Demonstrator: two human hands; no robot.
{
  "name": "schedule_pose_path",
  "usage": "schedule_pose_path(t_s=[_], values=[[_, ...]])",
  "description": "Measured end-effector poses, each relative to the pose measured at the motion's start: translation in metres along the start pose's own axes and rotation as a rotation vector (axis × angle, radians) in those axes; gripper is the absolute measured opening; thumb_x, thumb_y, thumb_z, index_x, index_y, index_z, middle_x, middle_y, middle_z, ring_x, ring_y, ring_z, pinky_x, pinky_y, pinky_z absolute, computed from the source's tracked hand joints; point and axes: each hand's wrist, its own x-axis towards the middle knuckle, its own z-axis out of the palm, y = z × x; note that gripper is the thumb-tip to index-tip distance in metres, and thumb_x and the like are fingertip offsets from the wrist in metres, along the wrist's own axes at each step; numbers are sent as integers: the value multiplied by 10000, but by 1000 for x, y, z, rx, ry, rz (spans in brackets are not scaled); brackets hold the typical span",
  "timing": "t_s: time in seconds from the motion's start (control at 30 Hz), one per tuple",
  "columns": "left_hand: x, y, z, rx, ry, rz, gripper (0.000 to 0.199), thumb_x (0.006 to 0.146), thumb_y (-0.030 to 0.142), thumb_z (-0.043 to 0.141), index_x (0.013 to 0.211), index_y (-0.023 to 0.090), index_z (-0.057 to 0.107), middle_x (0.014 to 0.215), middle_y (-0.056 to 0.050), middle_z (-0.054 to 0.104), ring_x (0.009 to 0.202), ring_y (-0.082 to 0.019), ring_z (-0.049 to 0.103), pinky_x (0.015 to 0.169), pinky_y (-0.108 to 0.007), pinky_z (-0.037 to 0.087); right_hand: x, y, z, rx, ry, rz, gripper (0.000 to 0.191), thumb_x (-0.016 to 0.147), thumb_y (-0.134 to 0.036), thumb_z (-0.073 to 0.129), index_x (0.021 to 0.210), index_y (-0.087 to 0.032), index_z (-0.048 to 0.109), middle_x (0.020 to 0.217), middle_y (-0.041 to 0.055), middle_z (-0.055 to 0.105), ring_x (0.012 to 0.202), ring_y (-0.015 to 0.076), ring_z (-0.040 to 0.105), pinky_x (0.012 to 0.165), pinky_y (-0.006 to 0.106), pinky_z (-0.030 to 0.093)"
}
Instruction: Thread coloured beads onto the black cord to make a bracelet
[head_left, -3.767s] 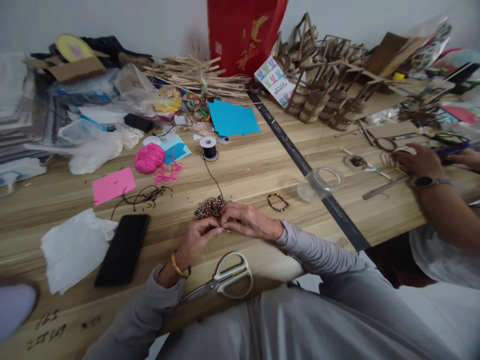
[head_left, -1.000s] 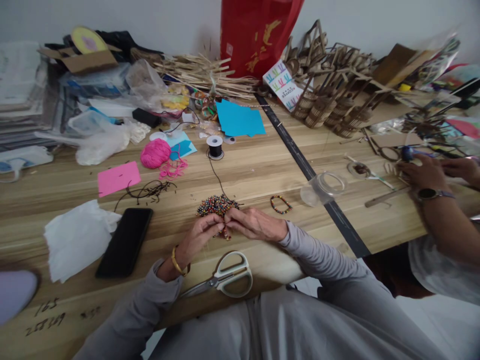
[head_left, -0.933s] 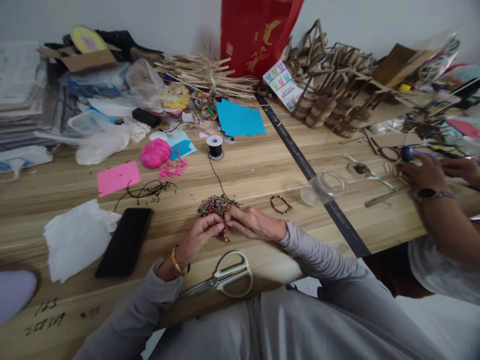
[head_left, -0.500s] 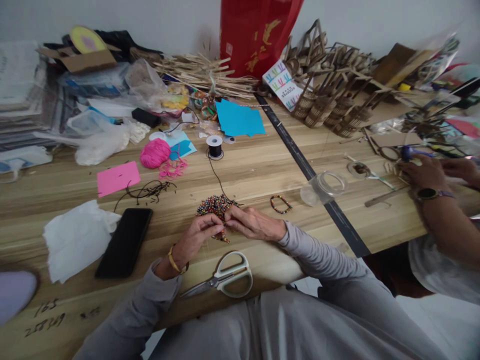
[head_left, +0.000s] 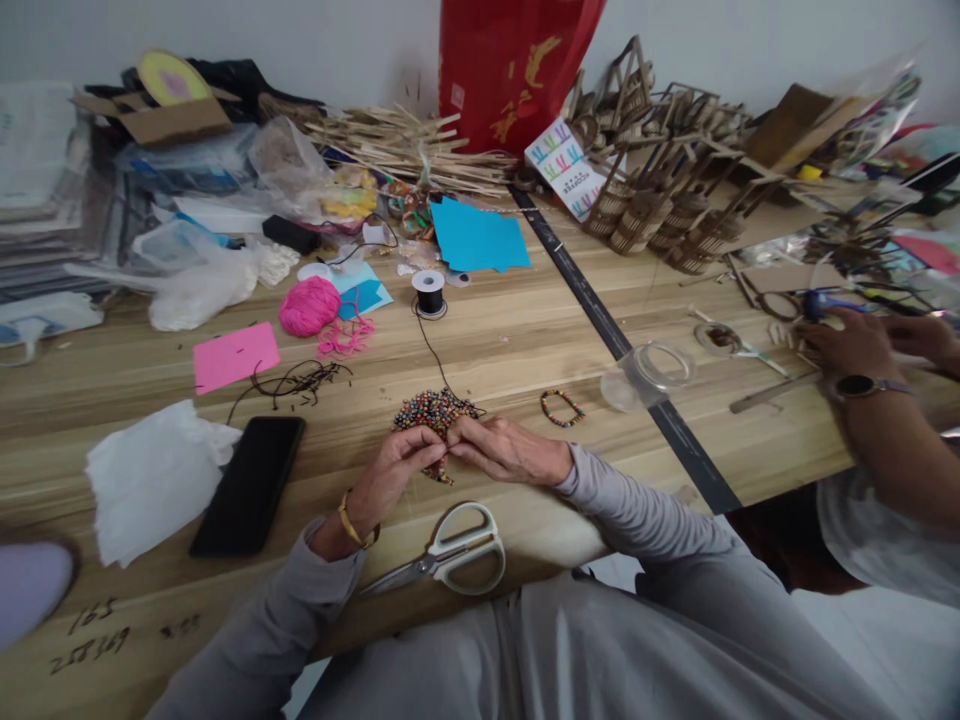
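Note:
My left hand (head_left: 397,468) and my right hand (head_left: 506,449) meet fingertip to fingertip just in front of a pile of small multicoloured beads (head_left: 429,408). Both are pinched on the black cord, with a short string of beads (head_left: 439,472) hanging below the fingers. The cord runs back over the pile to a white spool of black cord (head_left: 429,292). To the right lies a finished-looking ring of beads (head_left: 562,408). White-handled scissors (head_left: 466,548) rest near the table edge, below my hands.
A black phone (head_left: 248,486) and white tissue (head_left: 154,480) lie left. Pink yarn (head_left: 309,306) and blue paper (head_left: 480,236) are further back. A clear cup (head_left: 646,377) stands right, by a black strip (head_left: 592,300). Another person's hands (head_left: 855,350) work at the far right.
My fingertips have shifted very slightly, and the hanging beads have moved a little to the left. Both hands keep their pinch; the rest looks the same.

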Motion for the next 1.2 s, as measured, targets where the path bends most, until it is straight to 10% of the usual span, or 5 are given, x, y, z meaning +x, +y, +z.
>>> schedule_pose_path(t_s=[0.5,0.8,1.2], values=[[-2,9,1,82,24,-16,295,697,407,712,681,137,595,604,9,578,588,-118,541,559,-229,498,2,-3,-12,176,298,108,174,956,-294,470,1004,-133,511,895,59,589,631,90,504,604,213,420],[-1,8,3,103,62,-6,310,677,416,729,671,141,587,597,7,587,578,-120,555,569,-236,497,5,0,-4,191,206,-100,153,938,-180,485,1078,-136,531,1034,120,626,977,172,589,853,331,494],[-2,9,2,121,65,-10,270,701,379,720,711,130,617,619,10,592,592,-120,558,585,-240,486,5,-1,-5,159,123,-38,139,954,-171,464,981,-119,590,845,58,644,754,124,579,702,230,463]])
